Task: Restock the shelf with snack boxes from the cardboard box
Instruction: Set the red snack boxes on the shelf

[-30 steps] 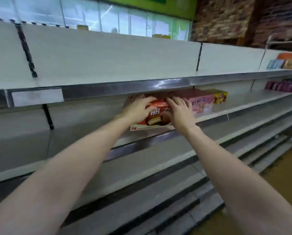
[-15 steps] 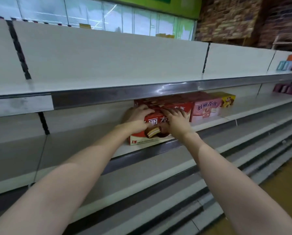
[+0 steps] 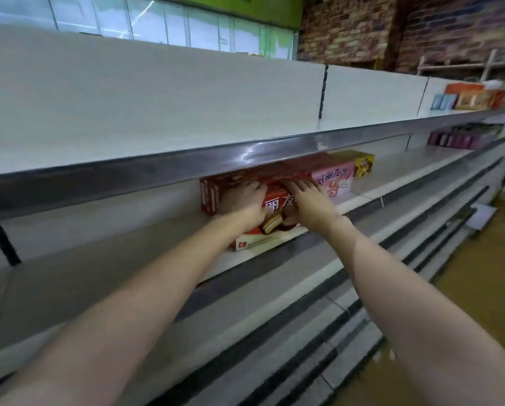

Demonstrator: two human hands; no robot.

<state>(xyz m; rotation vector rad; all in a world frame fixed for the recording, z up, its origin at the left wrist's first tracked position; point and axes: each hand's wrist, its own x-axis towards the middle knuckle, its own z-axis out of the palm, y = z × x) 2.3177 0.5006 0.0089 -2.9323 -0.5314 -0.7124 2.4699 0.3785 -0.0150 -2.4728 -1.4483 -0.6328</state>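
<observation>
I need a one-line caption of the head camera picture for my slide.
Both hands, left hand and right hand, press a red snack box on the shelf, beside a pink box.

Red snack box (image 3: 277,206) stands upright on the shelf (image 3: 157,259).

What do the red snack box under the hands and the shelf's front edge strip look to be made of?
Red snack box with the pie picture: printed paperboard by the look, with crisp folded edges and a slightly glossy face. Grey front edge strip of the upper shelf: probably polished metal, since it shows bright streaked reflections; plastic trim cannot be ruled out.
</observation>
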